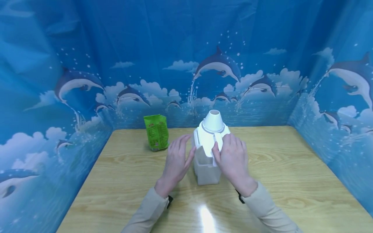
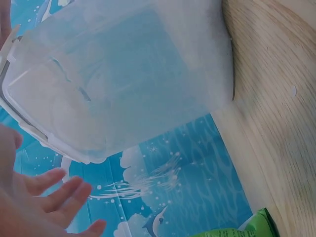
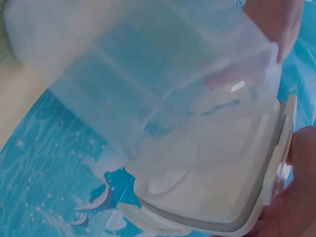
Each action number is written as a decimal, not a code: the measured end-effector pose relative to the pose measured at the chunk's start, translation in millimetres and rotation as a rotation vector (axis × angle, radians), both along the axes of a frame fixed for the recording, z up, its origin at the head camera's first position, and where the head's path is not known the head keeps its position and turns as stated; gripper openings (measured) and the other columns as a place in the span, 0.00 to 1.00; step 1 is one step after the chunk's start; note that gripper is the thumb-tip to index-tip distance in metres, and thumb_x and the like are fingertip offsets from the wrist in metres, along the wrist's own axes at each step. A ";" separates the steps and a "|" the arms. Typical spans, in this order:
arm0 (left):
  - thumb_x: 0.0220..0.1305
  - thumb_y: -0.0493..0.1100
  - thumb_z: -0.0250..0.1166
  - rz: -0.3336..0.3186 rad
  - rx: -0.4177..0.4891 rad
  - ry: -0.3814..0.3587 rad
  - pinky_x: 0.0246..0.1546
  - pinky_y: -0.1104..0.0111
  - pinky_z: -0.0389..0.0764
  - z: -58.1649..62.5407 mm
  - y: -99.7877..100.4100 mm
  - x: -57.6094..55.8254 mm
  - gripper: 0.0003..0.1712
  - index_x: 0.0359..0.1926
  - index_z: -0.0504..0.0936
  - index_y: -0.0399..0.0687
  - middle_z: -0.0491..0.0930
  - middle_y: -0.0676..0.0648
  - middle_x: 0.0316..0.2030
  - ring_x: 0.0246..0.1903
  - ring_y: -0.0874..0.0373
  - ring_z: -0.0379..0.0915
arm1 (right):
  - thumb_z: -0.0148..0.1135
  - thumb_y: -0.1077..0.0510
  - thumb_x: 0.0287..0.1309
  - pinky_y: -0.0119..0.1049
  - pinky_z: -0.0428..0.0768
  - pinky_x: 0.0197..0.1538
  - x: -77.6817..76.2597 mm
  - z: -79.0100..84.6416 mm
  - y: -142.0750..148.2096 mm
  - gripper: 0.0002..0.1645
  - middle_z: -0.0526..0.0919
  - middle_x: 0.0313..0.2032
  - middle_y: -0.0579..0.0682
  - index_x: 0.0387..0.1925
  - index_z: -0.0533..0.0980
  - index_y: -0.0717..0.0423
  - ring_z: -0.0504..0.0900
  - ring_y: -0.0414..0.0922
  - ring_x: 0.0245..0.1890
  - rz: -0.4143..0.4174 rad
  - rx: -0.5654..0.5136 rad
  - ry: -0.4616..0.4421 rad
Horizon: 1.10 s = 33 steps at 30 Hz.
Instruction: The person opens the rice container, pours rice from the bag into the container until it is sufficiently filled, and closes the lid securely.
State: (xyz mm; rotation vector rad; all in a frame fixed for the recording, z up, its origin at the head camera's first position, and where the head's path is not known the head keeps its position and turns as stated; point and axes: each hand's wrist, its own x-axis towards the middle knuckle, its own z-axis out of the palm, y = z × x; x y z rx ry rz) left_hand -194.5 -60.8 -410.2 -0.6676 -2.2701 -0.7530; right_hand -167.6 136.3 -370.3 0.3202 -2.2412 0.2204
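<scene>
A translucent plastic storage box (image 1: 208, 174) stands upright on the table. Over its mouth is a white lid (image 1: 208, 139) carrying a cone-shaped spout (image 1: 213, 121). The lid sits at a slant, and a front corner of the box shows beyond its near edge. My right hand (image 1: 233, 158) grips the lid's right side, thumb toward its near edge; in the right wrist view the fingers lie along the lid's rim (image 3: 269, 177). To the left of the box, my left hand (image 1: 176, 158) has its fingers spread and relaxed, apart from the lid in the left wrist view.
A green printed bag (image 1: 157, 132) stands at the back left of the wooden table (image 1: 131, 194). Blue curtains (image 1: 163, 38) with dolphins hang behind the table and along both sides.
</scene>
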 end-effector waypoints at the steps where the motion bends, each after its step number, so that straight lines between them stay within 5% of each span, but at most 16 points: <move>1: 0.75 0.52 0.56 0.005 -0.010 -0.026 0.63 0.46 0.74 0.1 0.1 0.7 0.29 0.65 0.73 0.34 0.77 0.36 0.61 0.60 0.42 0.74 | 0.53 0.51 0.64 0.42 0.67 0.24 -0.5 1.0 2.6 0.19 0.69 0.22 0.56 0.27 0.69 0.65 0.68 0.51 0.20 -0.004 -0.008 0.002; 10: 0.76 0.59 0.53 -0.003 -0.120 -0.244 0.69 0.42 0.66 0.6 1.8 6.9 0.36 0.72 0.67 0.37 0.69 0.38 0.70 0.67 0.43 0.68 | 0.50 0.51 0.65 0.43 0.65 0.25 -3.9 0.8 23.5 0.21 0.70 0.23 0.58 0.27 0.68 0.66 0.68 0.55 0.21 -0.039 -0.091 0.012; 26: 0.78 0.55 0.53 -0.057 -0.087 -0.304 0.70 0.45 0.64 1.6 0.9 7.2 0.34 0.74 0.64 0.37 0.66 0.37 0.72 0.70 0.43 0.64 | 0.45 0.49 0.65 0.47 0.61 0.26 -5.8 -13.6 64.7 0.23 0.70 0.22 0.60 0.27 0.68 0.67 0.69 0.59 0.21 -0.099 -0.132 0.051; 33: 0.78 0.55 0.53 -0.061 -0.083 -0.306 0.70 0.46 0.65 0.7 1.1 6.5 0.35 0.74 0.63 0.38 0.65 0.37 0.72 0.70 0.43 0.63 | 0.46 0.51 0.64 0.45 0.59 0.25 -7.1 -32.3 89.9 0.21 0.68 0.22 0.60 0.26 0.66 0.67 0.66 0.59 0.21 -0.117 -0.087 0.034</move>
